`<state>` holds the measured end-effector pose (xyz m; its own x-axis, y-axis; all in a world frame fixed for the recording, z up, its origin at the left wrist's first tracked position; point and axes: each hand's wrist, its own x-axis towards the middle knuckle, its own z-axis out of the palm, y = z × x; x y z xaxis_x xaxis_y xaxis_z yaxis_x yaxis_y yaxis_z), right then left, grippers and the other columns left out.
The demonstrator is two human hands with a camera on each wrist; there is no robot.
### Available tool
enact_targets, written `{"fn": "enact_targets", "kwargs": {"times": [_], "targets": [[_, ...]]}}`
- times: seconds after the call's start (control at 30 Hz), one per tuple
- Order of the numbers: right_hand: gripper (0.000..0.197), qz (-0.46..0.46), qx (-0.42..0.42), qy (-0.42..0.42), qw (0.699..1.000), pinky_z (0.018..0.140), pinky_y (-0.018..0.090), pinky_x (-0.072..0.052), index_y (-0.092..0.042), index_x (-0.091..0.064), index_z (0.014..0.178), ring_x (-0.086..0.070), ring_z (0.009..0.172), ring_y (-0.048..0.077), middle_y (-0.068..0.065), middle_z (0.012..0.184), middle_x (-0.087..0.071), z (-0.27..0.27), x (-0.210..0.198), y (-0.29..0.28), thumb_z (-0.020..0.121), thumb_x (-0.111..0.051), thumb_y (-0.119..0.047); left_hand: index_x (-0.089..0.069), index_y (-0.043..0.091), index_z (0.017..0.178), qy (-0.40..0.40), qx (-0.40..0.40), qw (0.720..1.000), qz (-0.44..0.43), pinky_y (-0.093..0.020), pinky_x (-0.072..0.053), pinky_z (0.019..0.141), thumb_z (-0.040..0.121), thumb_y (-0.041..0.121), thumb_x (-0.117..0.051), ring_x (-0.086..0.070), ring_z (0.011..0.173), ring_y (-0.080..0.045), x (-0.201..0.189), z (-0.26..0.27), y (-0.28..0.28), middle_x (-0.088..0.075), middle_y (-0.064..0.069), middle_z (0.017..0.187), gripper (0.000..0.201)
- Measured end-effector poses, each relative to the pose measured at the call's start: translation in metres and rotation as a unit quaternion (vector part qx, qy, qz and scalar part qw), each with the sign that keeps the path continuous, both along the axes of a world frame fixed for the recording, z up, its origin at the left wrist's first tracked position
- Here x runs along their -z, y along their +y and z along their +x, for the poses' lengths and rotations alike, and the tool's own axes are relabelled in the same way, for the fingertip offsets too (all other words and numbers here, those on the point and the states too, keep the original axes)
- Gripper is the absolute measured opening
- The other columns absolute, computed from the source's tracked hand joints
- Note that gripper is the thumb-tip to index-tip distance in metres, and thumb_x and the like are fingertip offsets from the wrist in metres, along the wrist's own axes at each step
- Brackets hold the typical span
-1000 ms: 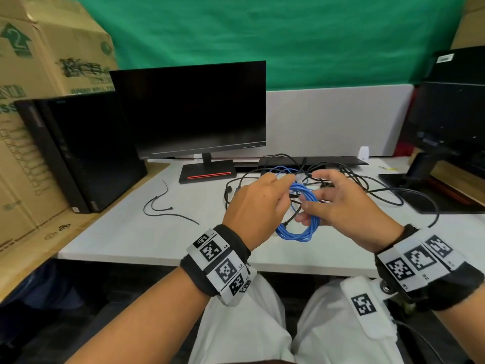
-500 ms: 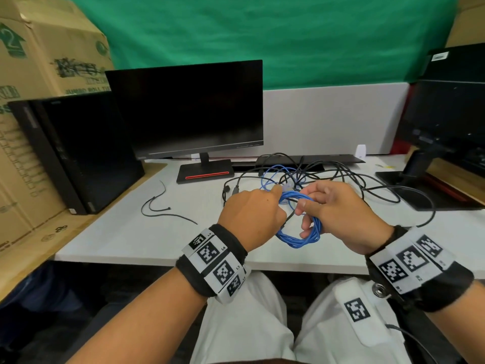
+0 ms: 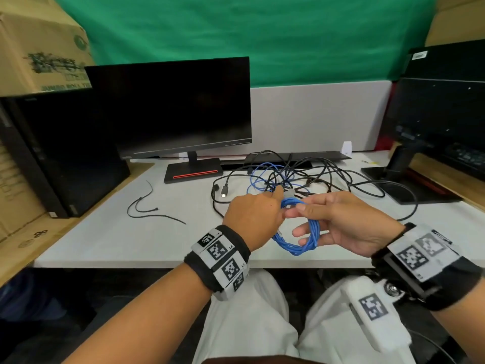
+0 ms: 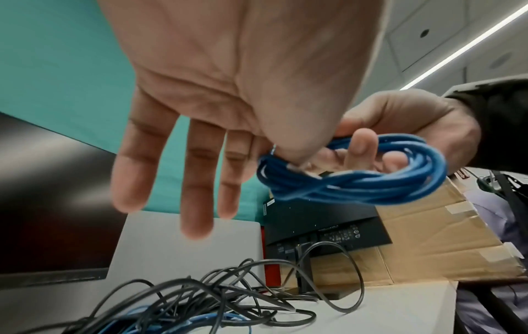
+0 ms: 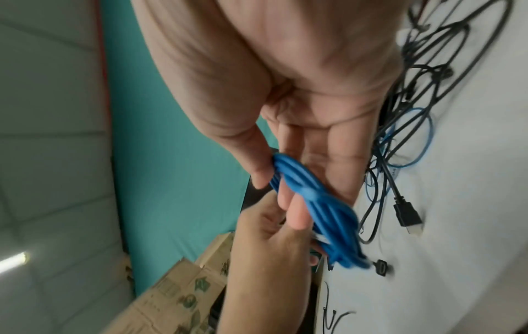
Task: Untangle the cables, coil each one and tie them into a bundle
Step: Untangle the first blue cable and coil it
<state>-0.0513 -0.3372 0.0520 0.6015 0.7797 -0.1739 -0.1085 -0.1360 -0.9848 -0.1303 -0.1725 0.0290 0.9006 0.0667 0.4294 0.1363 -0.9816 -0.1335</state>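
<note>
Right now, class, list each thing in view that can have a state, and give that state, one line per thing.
blue cable coil: coiled, held above the desk edge
right hand: thumb and fingers grip the coil
left hand: thumb pinches the coil, other fingers straight
black cables: tangled on the desk, with loose blue cable among them
cable ties: lying loose, unused
monitor: screen dark

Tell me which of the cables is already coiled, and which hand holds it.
The blue coil: its neat loops hang in the air, gripped by the right hand and pinched by the left hand. The black cables lie tangled on the desk.
</note>
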Motion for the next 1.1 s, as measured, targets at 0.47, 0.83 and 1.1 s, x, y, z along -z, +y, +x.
{"fn": "enact_targets", "kwargs": {"times": [0.47, 0.83, 1.1], "targets": [[0.018, 0.024, 0.064, -0.233, 0.970, 0.058, 0.032, -0.054, -0.018, -0.071, 0.106, -0.062, 0.053, 0.023, 0.003, 0.077, -0.068, 0.003, 0.007, -0.006, 0.102, -0.054, -0.015, -0.071, 0.016, 0.081, 0.005, 0.158, 0.839, -0.521, -0.040, -0.051, 0.058, 0.094, 0.025, -0.069, -0.060, 0.059, -0.026, -0.015, 0.002, 0.001, -0.072, -0.007, 0.069, 0.016], [0.019, 0.030, 0.077, -0.124, 0.989, 0.067, 0.045, -0.060, -0.003, -0.067, 0.103, -0.054, 0.055, 0.020, 0.006, 0.070, -0.055, 0.024, 0.022, -0.009, 0.103, -0.050, -0.012, -0.068, 0.016, 0.089, 0.015, 0.121, 0.860, -0.495, -0.015, -0.039, 0.043, 0.091, 0.041, -0.068, -0.053, 0.049, -0.008, 0.004, 0.023, 0.005, -0.059, 0.008, 0.060, 0.025], [0.014, -0.094, 0.163, -0.216, 0.958, 0.052, 0.030, -0.052, -0.018, -0.066, 0.106, -0.059, 0.063, 0.014, 0.004, 0.083, -0.064, 0.064, 0.044, -0.017, 0.098, -0.060, -0.027, -0.065, 0.002, 0.080, 0.032, 0.077, 0.891, -0.446, -0.024, -0.037, 0.050, 0.098, 0.028, -0.061, -0.042, 0.046, -0.007, 0.018, 0.078, 0.002, -0.049, 0.005, 0.055, 0.032]]}}
